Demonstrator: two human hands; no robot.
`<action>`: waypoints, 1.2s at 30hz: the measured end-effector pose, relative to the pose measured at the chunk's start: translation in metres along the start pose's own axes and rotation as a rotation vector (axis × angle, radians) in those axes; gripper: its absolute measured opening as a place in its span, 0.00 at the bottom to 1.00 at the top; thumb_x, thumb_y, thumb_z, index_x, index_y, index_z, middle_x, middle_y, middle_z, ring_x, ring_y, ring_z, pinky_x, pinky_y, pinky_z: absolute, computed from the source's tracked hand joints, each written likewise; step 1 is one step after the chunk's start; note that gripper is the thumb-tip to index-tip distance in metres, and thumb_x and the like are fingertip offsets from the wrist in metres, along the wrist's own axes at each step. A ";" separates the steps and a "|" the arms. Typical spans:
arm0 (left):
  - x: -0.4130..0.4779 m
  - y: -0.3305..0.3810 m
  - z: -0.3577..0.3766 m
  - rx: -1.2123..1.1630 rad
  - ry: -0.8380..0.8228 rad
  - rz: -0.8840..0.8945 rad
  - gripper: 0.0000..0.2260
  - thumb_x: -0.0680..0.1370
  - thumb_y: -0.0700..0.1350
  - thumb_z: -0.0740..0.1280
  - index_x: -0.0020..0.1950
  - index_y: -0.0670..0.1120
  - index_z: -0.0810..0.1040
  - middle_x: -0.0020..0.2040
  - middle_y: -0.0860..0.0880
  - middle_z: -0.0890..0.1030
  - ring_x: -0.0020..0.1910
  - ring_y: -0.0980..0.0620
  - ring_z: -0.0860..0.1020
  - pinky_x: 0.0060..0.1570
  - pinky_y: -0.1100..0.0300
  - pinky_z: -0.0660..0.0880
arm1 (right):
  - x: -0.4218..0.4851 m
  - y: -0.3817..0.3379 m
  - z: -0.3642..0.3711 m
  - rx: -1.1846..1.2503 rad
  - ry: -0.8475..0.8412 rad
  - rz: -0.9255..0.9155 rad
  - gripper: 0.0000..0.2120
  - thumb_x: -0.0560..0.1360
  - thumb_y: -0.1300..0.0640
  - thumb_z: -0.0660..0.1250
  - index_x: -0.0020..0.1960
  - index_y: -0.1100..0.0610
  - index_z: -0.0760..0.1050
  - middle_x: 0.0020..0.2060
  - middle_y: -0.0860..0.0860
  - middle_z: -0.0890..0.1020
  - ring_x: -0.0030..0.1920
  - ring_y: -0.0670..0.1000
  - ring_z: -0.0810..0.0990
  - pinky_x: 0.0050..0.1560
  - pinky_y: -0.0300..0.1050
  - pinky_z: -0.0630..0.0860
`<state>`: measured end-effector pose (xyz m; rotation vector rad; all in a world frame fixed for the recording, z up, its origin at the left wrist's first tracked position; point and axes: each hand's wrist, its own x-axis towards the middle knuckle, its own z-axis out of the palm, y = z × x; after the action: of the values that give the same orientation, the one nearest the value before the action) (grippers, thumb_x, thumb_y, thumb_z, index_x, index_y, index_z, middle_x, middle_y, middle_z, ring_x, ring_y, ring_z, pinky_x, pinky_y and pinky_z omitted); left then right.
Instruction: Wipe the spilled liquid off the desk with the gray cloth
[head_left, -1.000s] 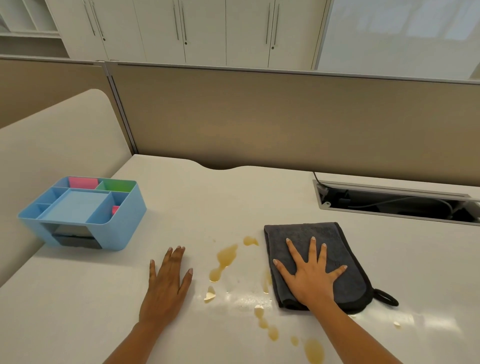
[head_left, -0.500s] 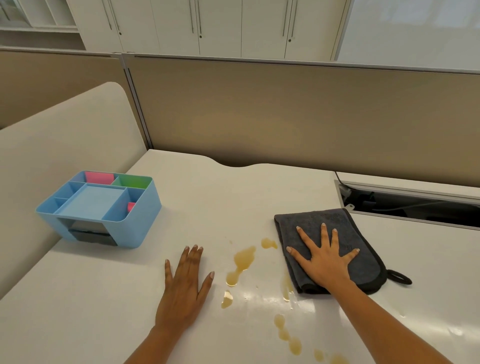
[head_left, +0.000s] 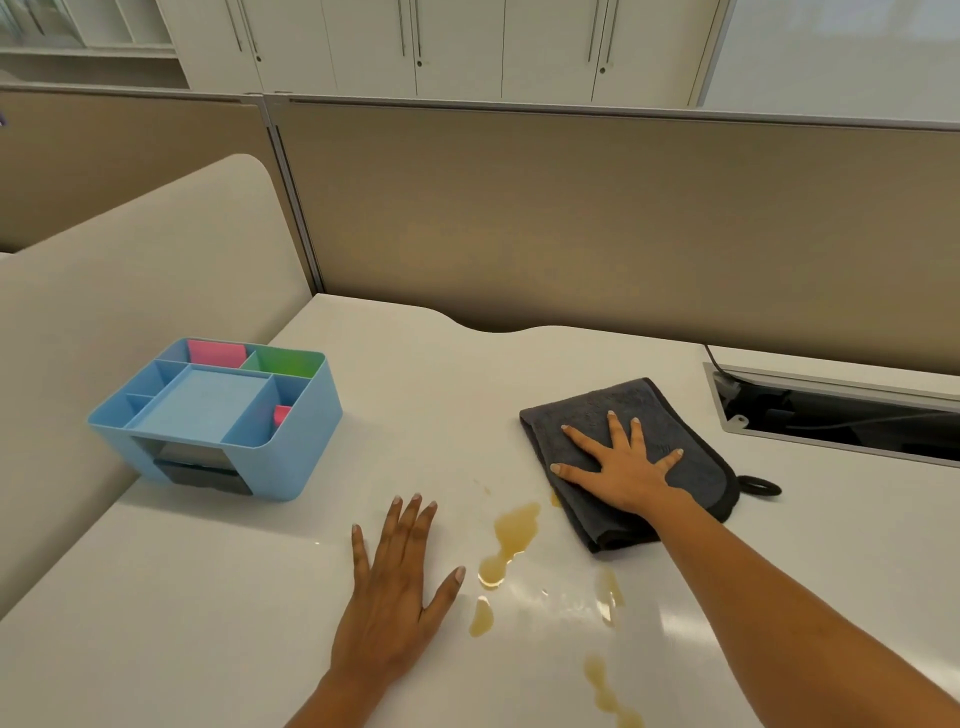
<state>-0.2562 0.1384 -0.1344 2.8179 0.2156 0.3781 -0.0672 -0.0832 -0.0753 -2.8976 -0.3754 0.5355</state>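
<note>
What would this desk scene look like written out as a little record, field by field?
surface: white desk
spill: amber puddles and drips between the two hands, more trailing toward the near edge
cloth: folded gray cloth, flat, just right of the biggest puddle
right hand: right hand pressed flat on the cloth, fingers spread
left hand: left hand flat on bare desk, left of the spill
organizer: blue desk organizer at far left, with pink and green items inside
cable opening: open cable tray at far right
progress: most liquid not yet wiped
</note>
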 end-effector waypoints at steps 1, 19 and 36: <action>0.000 0.000 0.000 -0.005 -0.004 0.002 0.28 0.76 0.66 0.41 0.74 0.58 0.39 0.75 0.52 0.60 0.73 0.65 0.35 0.70 0.54 0.33 | 0.003 -0.004 -0.001 0.004 -0.012 -0.012 0.33 0.70 0.27 0.52 0.72 0.31 0.45 0.77 0.50 0.38 0.75 0.59 0.32 0.64 0.78 0.35; 0.004 -0.002 0.003 -0.022 0.024 -0.016 0.29 0.76 0.67 0.41 0.74 0.59 0.39 0.76 0.49 0.60 0.72 0.64 0.32 0.68 0.52 0.33 | 0.028 -0.109 0.020 0.038 -0.040 -0.290 0.20 0.79 0.38 0.43 0.69 0.32 0.58 0.78 0.48 0.43 0.76 0.56 0.33 0.63 0.75 0.28; 0.004 0.000 -0.008 -0.038 0.043 0.035 0.30 0.77 0.64 0.42 0.71 0.49 0.64 0.72 0.48 0.69 0.75 0.61 0.39 0.70 0.46 0.36 | -0.042 -0.133 0.058 -0.075 -0.076 -0.494 0.21 0.81 0.47 0.48 0.73 0.44 0.60 0.77 0.46 0.43 0.76 0.52 0.33 0.65 0.71 0.27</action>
<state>-0.2548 0.1414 -0.1256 2.7814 0.1662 0.4456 -0.1551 0.0395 -0.0871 -2.7026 -1.1009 0.5512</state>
